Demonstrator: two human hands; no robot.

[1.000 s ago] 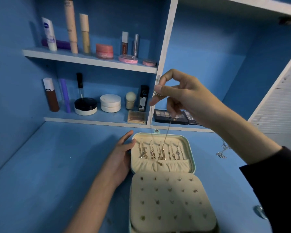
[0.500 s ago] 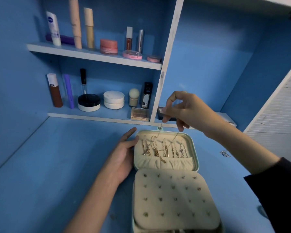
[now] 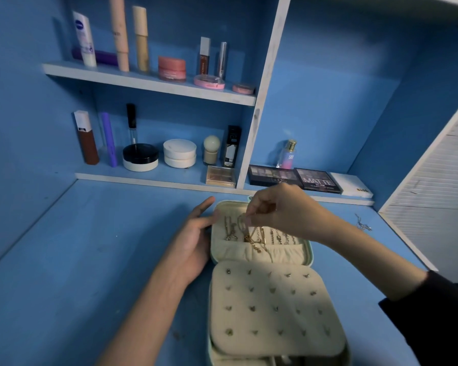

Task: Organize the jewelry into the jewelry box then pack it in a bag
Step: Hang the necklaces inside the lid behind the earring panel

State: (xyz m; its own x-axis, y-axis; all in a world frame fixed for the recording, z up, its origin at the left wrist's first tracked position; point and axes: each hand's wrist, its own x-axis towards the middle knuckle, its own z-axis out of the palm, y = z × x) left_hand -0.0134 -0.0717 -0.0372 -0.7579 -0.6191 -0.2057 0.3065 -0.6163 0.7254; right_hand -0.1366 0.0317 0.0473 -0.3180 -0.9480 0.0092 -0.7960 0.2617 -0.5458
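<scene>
- While pinching a thin gold chain between thumb and forefinger of the right hand, holds that hand low over the far half of the jewelry box, with the other fingers curled inward.
- Lets the chain drape down the cream lining, with its lower end lying over the gathered pocket.
- Wears a black sleeve on the right forearm.
- Rests the left hand on the blue desk with fingers straight and relaxed, gripping nothing, its thumb side against the left wall of the box's far half.
- Has the two hands close together but not touching.
- Has the box lying open and flat on the desk, both halves facing up, with the near half partly cut off by the bottom of the view.
- Has several more necklaces hanging side by side in the far half, just right of the pinched chain.
- Has a cream pad covering the near half, studded with rows of small earrings.
- Leaves a silvery chain loose on the desk, well to the right of the box.
- Faces an upper shelf lined with tubes and jars, and a lower shelf holding bottles and round compacts.
- Faces, in the right bay, two eyeshadow palettes, a perfume bottle behind them and a white box beside them.
</scene>
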